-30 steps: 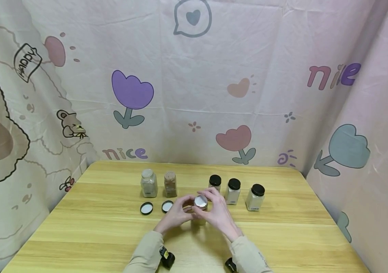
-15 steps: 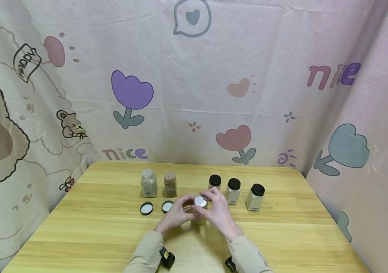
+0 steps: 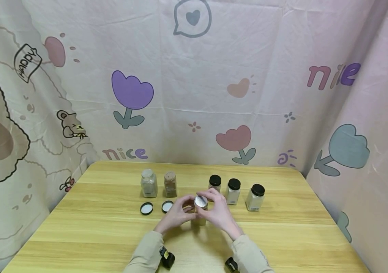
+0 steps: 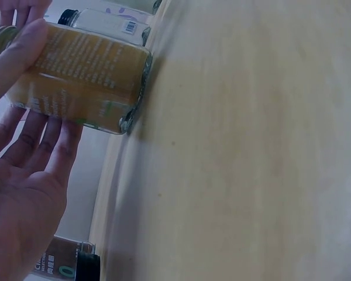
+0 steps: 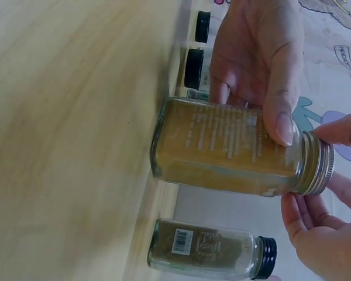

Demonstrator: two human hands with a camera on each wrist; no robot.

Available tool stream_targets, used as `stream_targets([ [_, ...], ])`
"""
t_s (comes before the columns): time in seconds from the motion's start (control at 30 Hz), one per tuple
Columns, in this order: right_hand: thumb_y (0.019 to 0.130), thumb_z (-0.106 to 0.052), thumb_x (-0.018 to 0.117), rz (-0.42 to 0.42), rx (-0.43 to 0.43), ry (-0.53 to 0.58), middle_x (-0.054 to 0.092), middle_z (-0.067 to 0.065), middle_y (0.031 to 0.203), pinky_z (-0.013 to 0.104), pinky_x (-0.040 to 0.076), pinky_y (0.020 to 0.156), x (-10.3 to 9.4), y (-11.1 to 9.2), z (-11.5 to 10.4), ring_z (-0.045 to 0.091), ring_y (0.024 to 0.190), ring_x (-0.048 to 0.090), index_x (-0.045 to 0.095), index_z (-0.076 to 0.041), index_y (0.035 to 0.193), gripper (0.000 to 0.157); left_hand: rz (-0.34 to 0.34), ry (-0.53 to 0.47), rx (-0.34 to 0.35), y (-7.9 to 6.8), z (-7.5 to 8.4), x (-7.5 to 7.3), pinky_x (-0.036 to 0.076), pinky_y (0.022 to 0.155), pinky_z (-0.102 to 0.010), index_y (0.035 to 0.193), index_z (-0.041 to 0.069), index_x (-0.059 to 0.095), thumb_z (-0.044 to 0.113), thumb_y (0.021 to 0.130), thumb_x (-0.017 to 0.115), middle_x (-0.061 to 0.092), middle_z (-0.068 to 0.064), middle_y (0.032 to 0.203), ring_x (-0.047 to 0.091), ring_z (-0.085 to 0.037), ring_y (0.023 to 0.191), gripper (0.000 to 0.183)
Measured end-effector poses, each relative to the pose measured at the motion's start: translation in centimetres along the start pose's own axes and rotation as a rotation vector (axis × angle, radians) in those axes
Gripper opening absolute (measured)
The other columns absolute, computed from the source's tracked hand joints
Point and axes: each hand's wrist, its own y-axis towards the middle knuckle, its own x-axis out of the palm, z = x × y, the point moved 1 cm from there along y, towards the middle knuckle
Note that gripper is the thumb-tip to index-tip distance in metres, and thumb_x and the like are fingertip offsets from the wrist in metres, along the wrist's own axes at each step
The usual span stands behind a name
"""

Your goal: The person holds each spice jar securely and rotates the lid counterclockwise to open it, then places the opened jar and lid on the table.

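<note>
Just right of the table's middle stands a glass spice jar (image 3: 199, 220) of orange-brown powder, its silver top (image 3: 201, 201) facing up. My left hand (image 3: 177, 213) grips the body, the thumb (image 4: 20, 55) on one face and the fingers (image 4: 44, 140) behind. Around the rim, my right hand (image 3: 218, 212) pinches the silver top with thumb and fingers. Left of the hands lie two black lids (image 3: 146, 208), white insides up. Behind these stand a jar of pale contents (image 3: 149, 184) and a jar of brown powder (image 3: 170, 185), both without black lids.
At the right, three spice jars with black lids stand in a row: one (image 3: 215, 181) partly behind my right hand, a pale one (image 3: 233, 191), and another (image 3: 255, 198) farther right. A patterned cloth (image 3: 187, 76) hangs behind the wooden table (image 3: 88, 227).
Around the silver top, my right thumb and fingers have shifted slightly. The left hand and the jar stay in place.
</note>
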Motion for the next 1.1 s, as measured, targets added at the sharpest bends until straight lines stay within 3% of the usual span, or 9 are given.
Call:
stream_targets([
  [0.3,0.089,-0.005,0.073,-0.043,-0.087,0.191,0.065,0.012,0.115,0.033,0.057,0.097,-0.4,-0.1,0.9,0.023,0.104,0.063,0.067,-0.005,0.126,0.038,0.013,-0.018,-0.010,0.1,-0.2,0.0,0.047,0.115,-0.045,0.128,-0.001,0.060,0.012,0.084,0.082,0.064,-0.019,0.129,0.060,-0.034,0.125,0.051],
  [0.43,0.092,-0.001,0.066,-0.057,-0.105,0.223,0.060,0.016,0.124,0.032,0.054,0.100,-0.5,-0.2,1.1,0.017,0.110,0.059,0.062,-0.002,0.133,0.041,0.040,-0.014,-0.019,0.1,-0.3,0.0,0.046,0.115,-0.049,0.128,-0.002,0.060,0.012,0.083,0.082,0.064,-0.020,0.128,0.060,-0.037,0.125,0.052],
  [0.57,0.097,-0.004,0.061,-0.044,-0.114,0.234,0.055,0.018,0.133,0.032,0.053,0.102,-0.5,-0.4,1.3,0.007,0.116,0.055,0.058,-0.002,0.138,0.041,0.089,0.016,-0.049,0.2,-0.1,-0.1,0.046,0.113,-0.049,0.127,-0.001,0.060,0.014,0.082,0.083,0.064,-0.020,0.128,0.060,-0.039,0.126,0.053],
  [0.83,0.098,0.008,0.052,0.035,-0.195,0.323,0.049,0.028,0.132,0.015,0.048,0.099,-0.2,-0.2,1.9,-0.004,0.120,0.047,0.057,0.008,0.133,0.036,0.210,0.083,-0.052,0.7,0.3,-0.2,0.049,0.111,-0.048,0.132,-0.005,0.058,0.014,0.085,0.080,0.064,-0.025,0.131,0.059,-0.042,0.126,0.055],
  [0.93,0.097,0.012,0.050,0.040,-0.190,0.392,0.047,0.033,0.131,0.009,0.044,0.105,-0.2,-0.2,1.9,-0.006,0.121,0.049,0.056,0.013,0.130,0.034,0.264,0.099,-0.052,1.0,0.4,-0.2,0.049,0.110,-0.048,0.135,-0.007,0.055,0.013,0.086,0.079,0.062,-0.028,0.133,0.059,-0.043,0.127,0.058],
  [1.1,0.097,0.011,0.052,0.027,-0.155,0.435,0.046,0.036,0.131,0.010,0.045,0.107,-0.3,-0.3,1.9,-0.006,0.118,0.053,0.054,0.016,0.129,0.033,0.350,0.102,-0.071,1.5,0.3,-0.2,0.049,0.110,-0.046,0.139,-0.011,0.048,0.011,0.088,0.077,0.057,-0.032,0.138,0.057,-0.044,0.130,0.063],
])
